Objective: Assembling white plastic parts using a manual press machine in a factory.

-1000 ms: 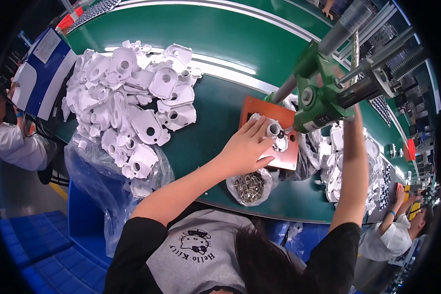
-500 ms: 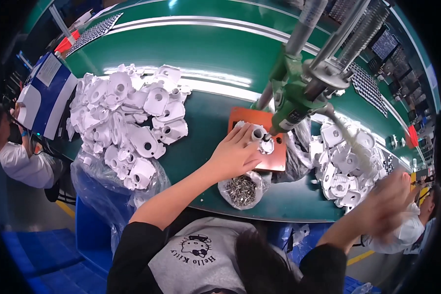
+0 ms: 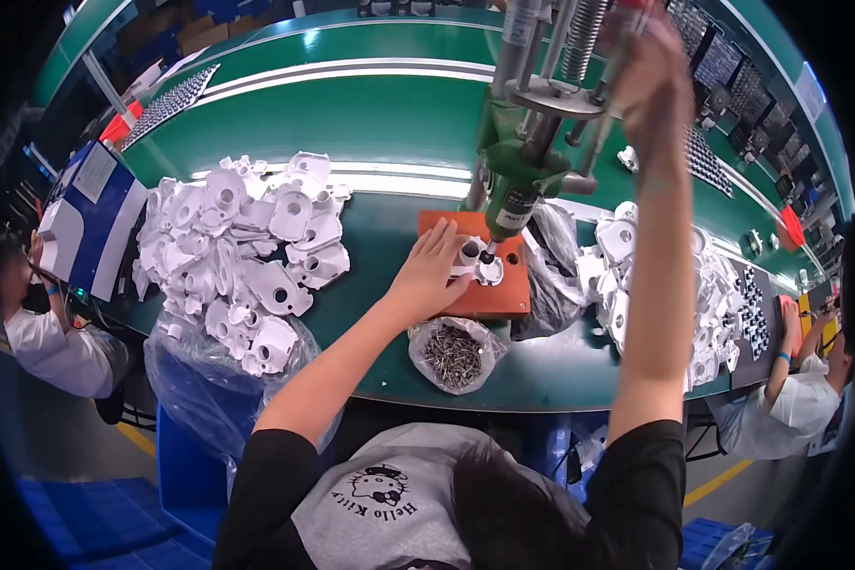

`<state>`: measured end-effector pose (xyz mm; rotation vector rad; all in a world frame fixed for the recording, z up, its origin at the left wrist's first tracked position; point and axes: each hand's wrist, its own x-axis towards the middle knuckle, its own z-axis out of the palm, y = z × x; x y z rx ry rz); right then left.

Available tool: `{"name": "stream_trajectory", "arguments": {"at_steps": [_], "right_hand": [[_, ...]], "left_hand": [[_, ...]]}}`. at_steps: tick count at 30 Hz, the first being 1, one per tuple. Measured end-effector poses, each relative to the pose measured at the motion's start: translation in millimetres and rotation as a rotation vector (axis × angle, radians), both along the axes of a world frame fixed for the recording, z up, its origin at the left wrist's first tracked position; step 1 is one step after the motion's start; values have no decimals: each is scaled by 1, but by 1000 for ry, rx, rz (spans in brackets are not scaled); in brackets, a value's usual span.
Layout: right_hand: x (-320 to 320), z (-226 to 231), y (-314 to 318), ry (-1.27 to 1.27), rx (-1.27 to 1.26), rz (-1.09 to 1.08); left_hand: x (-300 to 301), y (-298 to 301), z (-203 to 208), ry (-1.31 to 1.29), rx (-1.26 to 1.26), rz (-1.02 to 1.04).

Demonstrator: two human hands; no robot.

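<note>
My left hand (image 3: 427,272) lies at the left side of a white plastic housing (image 3: 469,251), holding it between fingers and thumb on an orange fixture block (image 3: 499,302). The housing has a round tube opening. Over its right part stands the tip of a green hand press (image 3: 515,195), close to or touching it; I cannot tell which. High at the right, my right hand (image 3: 651,71) is closed around the end of the press lever (image 3: 594,142), blurred, with a bit of red showing at the top. Just in front of the block is a clear bag of metal screws or pins (image 3: 454,357).
A big heap of white housings (image 3: 228,228) fills the left of the green table. Another heap (image 3: 617,242) lies right, partly behind my forearm. Dark plastic bagging (image 3: 553,285) sits beside the block. A blue-white machine (image 3: 95,214) stands far left. Co-workers sit at both sides.
My right hand has swung the lever from low at the right up to high beside the press column. My left hand stays at the housing. The whole view has shifted slightly.
</note>
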<state>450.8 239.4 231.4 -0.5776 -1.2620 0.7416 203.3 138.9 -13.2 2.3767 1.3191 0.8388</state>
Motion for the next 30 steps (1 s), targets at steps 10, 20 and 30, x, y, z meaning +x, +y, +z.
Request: {"name": "stream_trajectory", "arguments": {"at_steps": [10,20,30], "right_hand": [[71,-136,-124,-529,-416,-280],[101,-243,-212,-1306,-658,-758],[154,-261,-195,-798,-701,-940]], "left_hand": [[-17,31,86,188,-135,57],[-40,129,26,-269,-46,290],[-170,-26,54,418,-296,473]]}}
